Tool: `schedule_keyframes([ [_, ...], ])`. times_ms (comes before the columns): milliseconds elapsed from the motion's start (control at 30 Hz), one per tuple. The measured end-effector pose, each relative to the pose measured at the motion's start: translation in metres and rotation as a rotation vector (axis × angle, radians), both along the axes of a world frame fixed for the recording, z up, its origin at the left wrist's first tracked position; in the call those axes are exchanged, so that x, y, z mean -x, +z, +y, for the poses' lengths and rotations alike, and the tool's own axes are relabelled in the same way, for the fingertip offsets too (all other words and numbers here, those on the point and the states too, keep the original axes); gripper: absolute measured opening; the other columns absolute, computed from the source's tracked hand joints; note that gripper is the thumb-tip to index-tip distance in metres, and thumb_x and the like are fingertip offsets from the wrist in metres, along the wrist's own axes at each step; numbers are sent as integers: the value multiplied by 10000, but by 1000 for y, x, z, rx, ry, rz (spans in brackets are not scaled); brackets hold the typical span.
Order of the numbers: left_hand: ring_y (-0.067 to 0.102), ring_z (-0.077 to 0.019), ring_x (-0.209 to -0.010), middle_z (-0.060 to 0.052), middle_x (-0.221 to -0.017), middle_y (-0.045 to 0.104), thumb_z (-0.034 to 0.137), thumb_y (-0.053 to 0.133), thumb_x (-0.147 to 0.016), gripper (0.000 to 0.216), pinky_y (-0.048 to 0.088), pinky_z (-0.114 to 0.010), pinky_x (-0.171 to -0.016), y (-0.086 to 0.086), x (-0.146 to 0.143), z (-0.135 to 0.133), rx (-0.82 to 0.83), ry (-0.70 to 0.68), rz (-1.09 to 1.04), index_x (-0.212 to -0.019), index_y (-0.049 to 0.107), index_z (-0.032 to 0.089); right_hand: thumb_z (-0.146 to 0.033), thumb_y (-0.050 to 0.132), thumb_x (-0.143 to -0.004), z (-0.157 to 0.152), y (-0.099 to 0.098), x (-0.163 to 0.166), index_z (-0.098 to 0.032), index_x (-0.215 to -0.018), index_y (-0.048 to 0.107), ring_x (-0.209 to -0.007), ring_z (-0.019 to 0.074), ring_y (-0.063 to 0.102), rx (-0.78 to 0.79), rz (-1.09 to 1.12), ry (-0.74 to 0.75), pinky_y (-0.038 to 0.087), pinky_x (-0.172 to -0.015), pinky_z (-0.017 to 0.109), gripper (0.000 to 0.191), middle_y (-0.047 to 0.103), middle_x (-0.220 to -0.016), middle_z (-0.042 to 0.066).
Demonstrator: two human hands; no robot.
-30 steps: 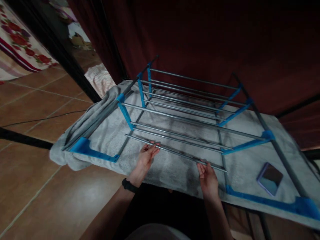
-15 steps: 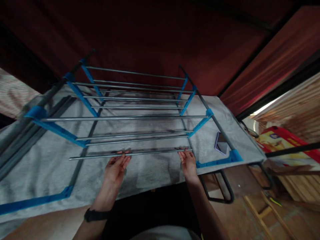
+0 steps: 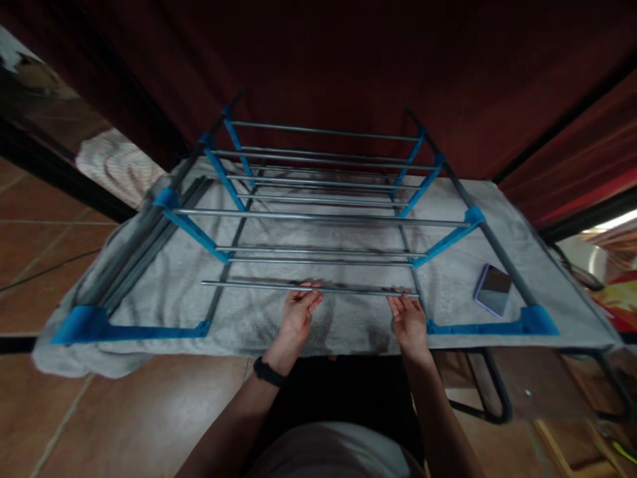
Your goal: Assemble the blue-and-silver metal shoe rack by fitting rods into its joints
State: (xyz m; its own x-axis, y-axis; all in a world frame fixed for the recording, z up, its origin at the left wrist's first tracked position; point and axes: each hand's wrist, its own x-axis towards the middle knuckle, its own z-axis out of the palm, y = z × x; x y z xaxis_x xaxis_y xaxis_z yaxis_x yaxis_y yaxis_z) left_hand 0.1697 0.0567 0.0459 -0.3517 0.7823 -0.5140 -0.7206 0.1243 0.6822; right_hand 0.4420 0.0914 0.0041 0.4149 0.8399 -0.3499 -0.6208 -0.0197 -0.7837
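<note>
A thin grey metal rod (image 3: 259, 286) lies level across both my hands in front of a rack. My left hand (image 3: 298, 312), below a dark wristband, is closed on the rod near its middle. Toward the rod's right end, my right hand (image 3: 409, 320) grips it with thumb and fingers. Just beyond stands the rack, made of grey tubes with blue plastic brackets (image 3: 444, 243) and several crossbars (image 3: 318, 216). At the near corners, a left blue bracket (image 3: 149, 333) and a right blue bracket (image 3: 488, 329) lie along the cloth with no crossbar between them.
A grey cloth (image 3: 348, 325) covers the table. On it, a phone (image 3: 494, 290) lies at the right inside the frame, and loose grey tubes (image 3: 154, 249) lie at the left. A dark red curtain (image 3: 318, 66) hangs behind. Black metal legs (image 3: 492, 392) show below right.
The camera view has turned left, so the rack appears farther right and the near left bracket shows fully. Both hands still hold the rod, which now tilts slightly down to the right.
</note>
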Motion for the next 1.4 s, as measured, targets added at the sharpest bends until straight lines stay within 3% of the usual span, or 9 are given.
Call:
schedule_keyframes([
  [200, 789, -168, -802, -28, -920, 847, 131, 1016, -621, 421, 629, -303, -820, -5, 2, -2, -10, 22, 0, -910, 719, 206, -187, 852, -827, 0, 1, 0, -257, -775, 662, -943, 184, 773, 13, 12, 10, 599, -1135, 445, 209, 771, -885, -22],
  [567, 789, -193, -834, -49, -961, 848, 263, 1068, -617, 434, 641, -360, -879, -4, 0, -8, -80, -7, 19, -891, 736, 204, -172, 864, -786, 1, -3, -8, -258, -766, 657, -898, 165, 768, 42, -9, 30, 628, -1094, 399, 225, 781, -865, -37],
  [800, 786, -212, -861, -76, -1005, 846, 238, 1044, -650, 397, 634, -399, -919, -1, -1, -8, -89, 3, 10, -915, 751, 196, -209, 829, -813, 3, -4, -10, -271, -824, 709, -1024, 236, 802, 49, -86, 61, 590, -1171, 535, 136, 815, -916, 10],
  [1133, 771, -209, -854, -89, -1045, 840, 306, 1057, -651, 451, 626, -400, -901, 3, -8, -10, -132, -13, 0, -974, 758, 209, -280, 806, -795, 2, -13, -26, -290, -836, 718, -1124, 264, 793, 42, -213, 114, 578, -1192, 564, 97, 820, -1017, 34],
  [1400, 767, -205, -831, -96, -1020, 837, 321, 1067, -644, 463, 629, -381, -855, 1, -10, -10, -147, -1, -2, -971, 762, 197, -284, 833, -735, 2, -9, -26, -287, -805, 720, -1025, 261, 805, 70, -226, 118, 604, -1172, 546, 133, 802, -925, 29],
])
